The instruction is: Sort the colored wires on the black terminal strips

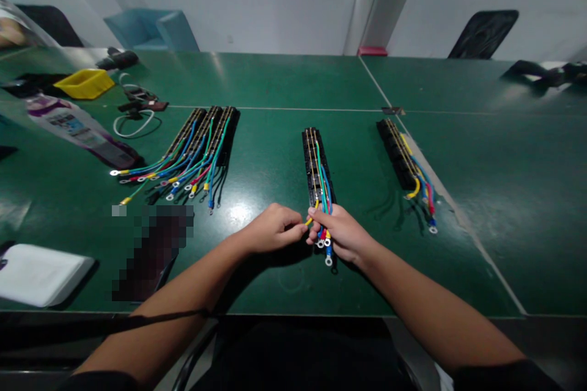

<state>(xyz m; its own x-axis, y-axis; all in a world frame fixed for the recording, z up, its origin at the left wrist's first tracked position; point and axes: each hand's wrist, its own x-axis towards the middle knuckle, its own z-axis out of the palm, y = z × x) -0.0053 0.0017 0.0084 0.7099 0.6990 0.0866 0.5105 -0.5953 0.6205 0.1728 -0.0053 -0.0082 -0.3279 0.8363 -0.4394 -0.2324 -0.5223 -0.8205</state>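
Note:
A black terminal block lies lengthwise in front of me, with green, blue, red and yellow wires running along it. My right hand is closed around the bundle of wires at the block's near end. Ring lugs stick out below its fingers. My left hand pinches the end of the yellow wire, just left of the right hand; its tip is hidden by the fingers. A second wired terminal block rests to the right, and several more terminal blocks sit side by side at the left.
On the left are a purple-labelled bottle, a yellow tray, a coiled cable, a white box and a pixelated dark flat object. Chairs stand beyond the green table. Part of a person's arm shows far left.

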